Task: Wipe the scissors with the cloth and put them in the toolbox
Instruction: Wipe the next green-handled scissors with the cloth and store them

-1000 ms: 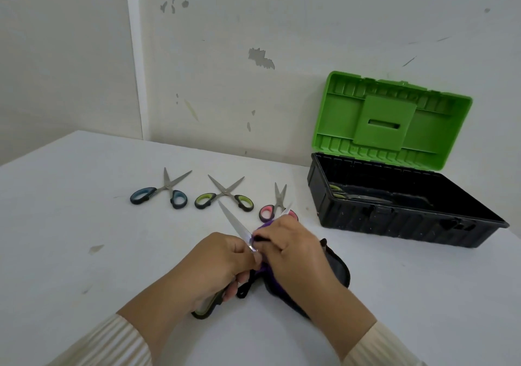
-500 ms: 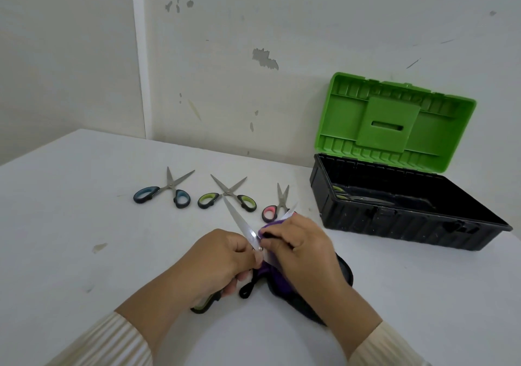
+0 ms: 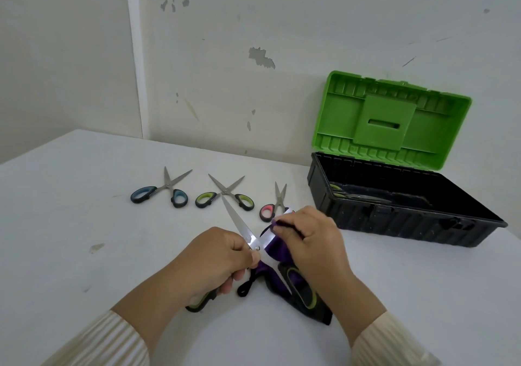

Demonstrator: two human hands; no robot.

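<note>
My left hand (image 3: 217, 261) grips an open pair of green-handled scissors (image 3: 239, 226) near the pivot; one blade points up and left, bare. My right hand (image 3: 313, 241) pinches a purple and black cloth (image 3: 275, 248) around the other blade, near its tip. The cloth hangs down under my right wrist. Three more scissors lie in a row behind: blue-handled (image 3: 166, 190), green-handled (image 3: 225, 195) and pink-handled (image 3: 275, 206). The black toolbox (image 3: 400, 224) stands open at the right with its green lid (image 3: 394, 120) up; one pair of scissors (image 3: 355, 195) lies inside.
Everything sits on a white table (image 3: 70, 224) pushed into a wall corner. The toolbox lid leans back against the wall. Bare tabletop stretches to the left and along the near right.
My right hand has slid the cloth outward along the blade, away from the pivot, and the scissors now stand wider open. The other scissors and the toolbox have not moved.
</note>
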